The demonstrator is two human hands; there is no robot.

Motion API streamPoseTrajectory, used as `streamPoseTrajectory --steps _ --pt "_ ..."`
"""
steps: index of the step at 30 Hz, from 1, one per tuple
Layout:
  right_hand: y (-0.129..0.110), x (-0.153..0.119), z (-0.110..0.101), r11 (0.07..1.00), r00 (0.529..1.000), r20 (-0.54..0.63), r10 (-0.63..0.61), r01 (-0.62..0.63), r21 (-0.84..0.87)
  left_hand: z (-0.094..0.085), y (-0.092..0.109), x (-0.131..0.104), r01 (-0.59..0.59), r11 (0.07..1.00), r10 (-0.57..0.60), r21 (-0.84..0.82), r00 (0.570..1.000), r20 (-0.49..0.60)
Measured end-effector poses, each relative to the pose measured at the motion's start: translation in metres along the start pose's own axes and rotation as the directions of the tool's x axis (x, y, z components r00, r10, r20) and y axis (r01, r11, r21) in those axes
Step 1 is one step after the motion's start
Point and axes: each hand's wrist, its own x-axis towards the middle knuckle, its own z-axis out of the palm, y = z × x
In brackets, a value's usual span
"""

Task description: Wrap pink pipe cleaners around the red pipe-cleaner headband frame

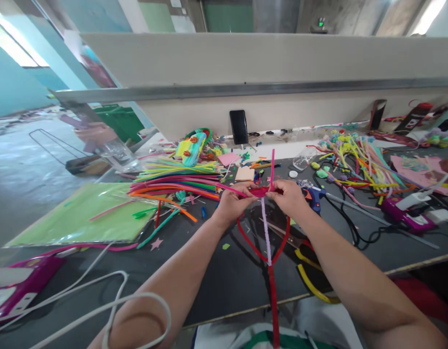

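Observation:
Both hands meet over the table at the top of a pipe-cleaner piece. My left hand (236, 201) pinches red and pink pipe cleaners at its left side. My right hand (286, 196) pinches the other side, where a pink pipe cleaner (273, 165) stands upright from the fingers. Below them hangs a red pipe-cleaner loop (248, 239) with a pale lilac pipe cleaner (266, 230) down its middle. The loop joins a red wrapped stem (273, 300) that reaches toward my lap. Yellow-handled scissors (307, 259) lie under the right side, partly hidden by my right forearm.
Bundled pipe cleaners (176, 182) lie left, by a green plastic-wrapped sheet (82, 213). A phone (239, 127) leans on the back panel. A blue glue gun (314, 196), a purple power strip (407, 215) and cables are right. A white cable (118, 291) loops over my left arm.

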Motion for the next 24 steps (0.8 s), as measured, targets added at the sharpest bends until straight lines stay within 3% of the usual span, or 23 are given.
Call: streamPoseTrajectory --steps 4,6,11,19,24 --pt "0.001 -0.001 0.0 0.995 0.996 -0.05 0.076 -0.073 0.06 -0.002 -0.002 0.001 0.053 0.996 -0.055 -0.074 0.998 -0.022" --pt "0.004 0.0 -0.002 0.983 0.988 -0.079 0.132 -0.12 0.141 -0.004 -0.002 0.003 0.117 0.974 -0.131 -0.195 0.99 -0.059" --pt "0.011 0.002 -0.008 0.947 0.958 -0.147 0.245 -0.204 0.249 -0.007 -0.001 0.004 0.217 0.819 -0.31 -0.532 0.946 -0.091" --pt "0.01 0.003 -0.013 0.954 0.942 -0.208 0.264 -0.224 0.2 -0.016 -0.009 0.008 0.189 0.717 -0.377 -0.671 0.915 -0.145" --pt "0.007 0.002 -0.012 0.963 0.952 -0.199 0.232 -0.196 0.184 -0.019 -0.017 0.011 0.182 0.659 -0.454 -0.73 0.869 -0.194"
